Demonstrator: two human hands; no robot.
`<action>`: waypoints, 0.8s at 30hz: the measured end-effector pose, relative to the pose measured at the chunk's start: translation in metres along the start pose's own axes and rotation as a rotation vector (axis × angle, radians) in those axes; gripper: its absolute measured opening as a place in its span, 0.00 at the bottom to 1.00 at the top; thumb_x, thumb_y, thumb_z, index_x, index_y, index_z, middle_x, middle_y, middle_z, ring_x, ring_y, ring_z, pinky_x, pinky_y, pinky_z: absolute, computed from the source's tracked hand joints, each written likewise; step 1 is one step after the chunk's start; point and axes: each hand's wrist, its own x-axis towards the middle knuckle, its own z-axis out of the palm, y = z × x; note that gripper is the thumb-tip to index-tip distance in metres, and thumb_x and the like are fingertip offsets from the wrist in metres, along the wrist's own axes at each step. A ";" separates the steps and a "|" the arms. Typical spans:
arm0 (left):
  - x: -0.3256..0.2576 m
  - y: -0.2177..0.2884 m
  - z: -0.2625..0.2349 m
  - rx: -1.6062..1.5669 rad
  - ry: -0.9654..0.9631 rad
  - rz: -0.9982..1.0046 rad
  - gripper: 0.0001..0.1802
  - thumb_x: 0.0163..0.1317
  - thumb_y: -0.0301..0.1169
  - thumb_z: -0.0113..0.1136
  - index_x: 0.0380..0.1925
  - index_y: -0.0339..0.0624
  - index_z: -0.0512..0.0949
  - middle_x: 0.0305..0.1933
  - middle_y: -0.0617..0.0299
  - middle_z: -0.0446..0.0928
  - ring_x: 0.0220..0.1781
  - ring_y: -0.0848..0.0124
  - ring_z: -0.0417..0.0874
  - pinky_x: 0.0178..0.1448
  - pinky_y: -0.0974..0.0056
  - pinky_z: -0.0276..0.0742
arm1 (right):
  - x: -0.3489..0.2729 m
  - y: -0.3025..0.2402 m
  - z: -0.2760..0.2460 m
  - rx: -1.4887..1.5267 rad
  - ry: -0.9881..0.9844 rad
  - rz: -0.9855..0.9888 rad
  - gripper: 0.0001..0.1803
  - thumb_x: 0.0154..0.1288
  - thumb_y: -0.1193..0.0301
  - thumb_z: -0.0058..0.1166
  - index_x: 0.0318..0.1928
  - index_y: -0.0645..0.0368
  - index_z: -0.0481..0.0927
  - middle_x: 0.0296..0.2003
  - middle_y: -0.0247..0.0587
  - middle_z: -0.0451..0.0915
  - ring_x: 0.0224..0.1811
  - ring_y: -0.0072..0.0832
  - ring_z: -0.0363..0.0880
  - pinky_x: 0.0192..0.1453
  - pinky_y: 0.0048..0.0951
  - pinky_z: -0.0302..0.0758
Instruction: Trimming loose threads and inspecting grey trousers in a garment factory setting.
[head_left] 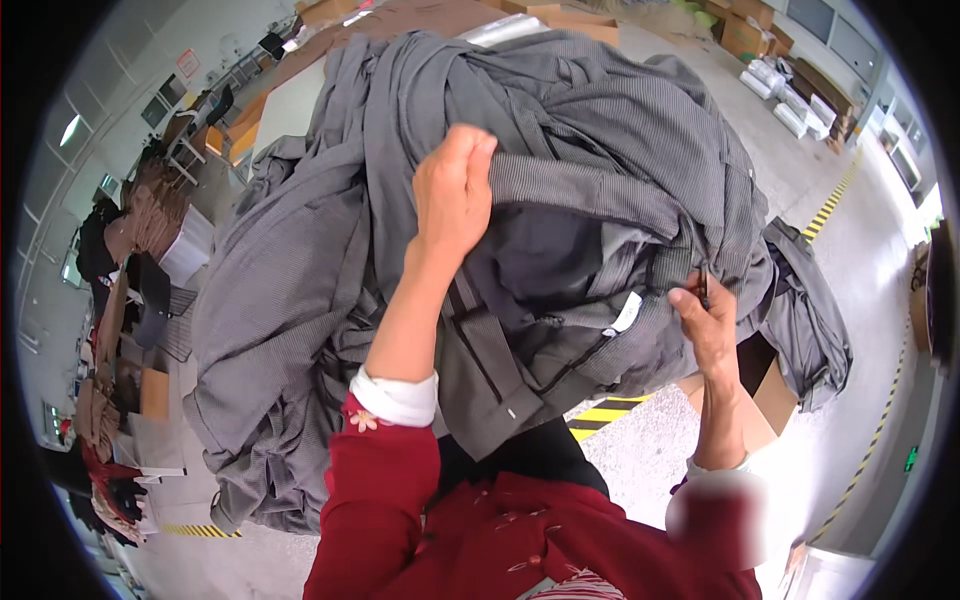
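Note:
Grey, finely striped trousers (590, 192) lie opened out at the waist on top of a large heap of similar grey garments (280, 250). Up at the left end of the waistband, my left hand (455, 190) is closed in a fist round the cloth and pulls it taut. My right hand (710, 325) is closed at the band's right end, thumb against fingers. A slim dark piece shows between those fingers; its kind is too small to tell. Inside the waist, dark lining and a white label (625, 314) are visible.
A grey garment (810, 320) hangs off the heap's right side, above an open cardboard box (765, 395). Clothes and a chair (150, 300) stand along the left. Plastic-wrapped packs (790, 105) and cartons (745, 35) lie far right. Yellow-black tape (605, 412) marks the floor.

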 end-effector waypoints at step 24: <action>-0.080 0.068 -0.006 -0.097 -0.012 0.184 0.04 0.51 0.20 0.53 0.28 0.40 0.72 0.24 0.59 0.72 0.26 0.60 0.73 0.31 0.60 0.63 | -0.022 0.030 0.001 0.062 0.102 -0.053 0.08 0.63 0.70 0.49 0.26 0.58 0.72 0.15 0.25 0.67 0.13 0.10 0.56 0.16 0.16 0.52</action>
